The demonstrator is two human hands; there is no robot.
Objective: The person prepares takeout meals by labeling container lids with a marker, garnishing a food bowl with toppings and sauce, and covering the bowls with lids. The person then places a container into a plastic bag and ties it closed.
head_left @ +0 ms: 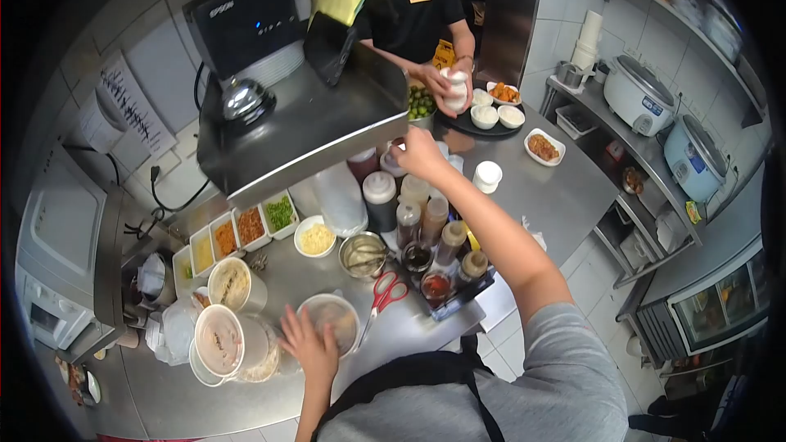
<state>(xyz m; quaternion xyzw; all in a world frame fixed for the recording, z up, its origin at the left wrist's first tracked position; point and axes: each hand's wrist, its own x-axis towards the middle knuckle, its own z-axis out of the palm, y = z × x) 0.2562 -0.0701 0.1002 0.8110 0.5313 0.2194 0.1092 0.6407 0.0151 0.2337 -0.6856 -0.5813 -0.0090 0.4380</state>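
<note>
My left hand (309,342) is spread open over the steel counter, fingers apart, beside a round clear tub (330,321) and touching or nearly touching its rim. Left of it stand plastic tubs of food, among them a lidded one (219,336). My right arm reaches forward across the sauce bottles. Its hand (422,155) is closed at the far side of them, below the edge of the raised steel shelf (327,143); what its fingers hold is hidden. A dark bottle with a white cap (379,190) is close by. Red-handled scissors (386,290) lie near the clear tub.
Across the counter, a co-worker's hands (449,90) hold white cups above a black tray (483,124) with small bowls. A dish of browned food (544,147) stands to the right. White trays of toppings (250,227) line the left. Rice cookers (639,94) sit on the right shelf.
</note>
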